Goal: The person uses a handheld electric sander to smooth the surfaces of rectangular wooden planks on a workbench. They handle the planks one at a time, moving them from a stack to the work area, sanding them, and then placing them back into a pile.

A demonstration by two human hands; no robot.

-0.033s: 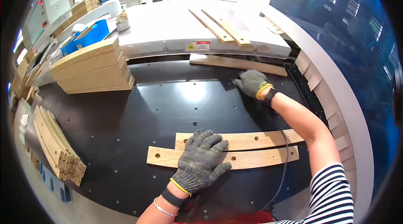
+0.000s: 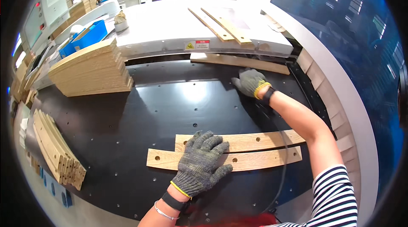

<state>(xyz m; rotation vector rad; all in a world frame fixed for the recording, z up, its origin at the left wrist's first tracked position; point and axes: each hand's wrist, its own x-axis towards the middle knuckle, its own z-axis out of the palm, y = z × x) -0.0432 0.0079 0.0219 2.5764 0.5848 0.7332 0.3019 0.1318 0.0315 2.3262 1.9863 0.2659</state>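
My left hand (image 2: 199,165), in a grey knit glove, lies with fingers spread across two curved wooden slats. The nearer slat (image 2: 259,160) and the farther slat (image 2: 242,141) are side by side, with round holes in their faces. Out at the far right, my right hand (image 2: 251,83), gloved too, is just short of a third slat (image 2: 242,61) at the table's back edge. Its fingers look curled, with the thumb pointing left; what they hold is hidden. A thin dark cable (image 2: 282,180) runs over the two slats up toward that hand.
Stacked curved boards (image 2: 91,72) stand at the back left of the black table (image 2: 161,116). More drilled slats (image 2: 57,150) are piled at its left edge. Behind rises a white machine bed (image 2: 161,23) carrying two slats (image 2: 223,25). A blue bin (image 2: 91,35) sits far left.
My right hand has shifted slightly left, and the cable has swung a little left with it. My left hand stays on the two slats.
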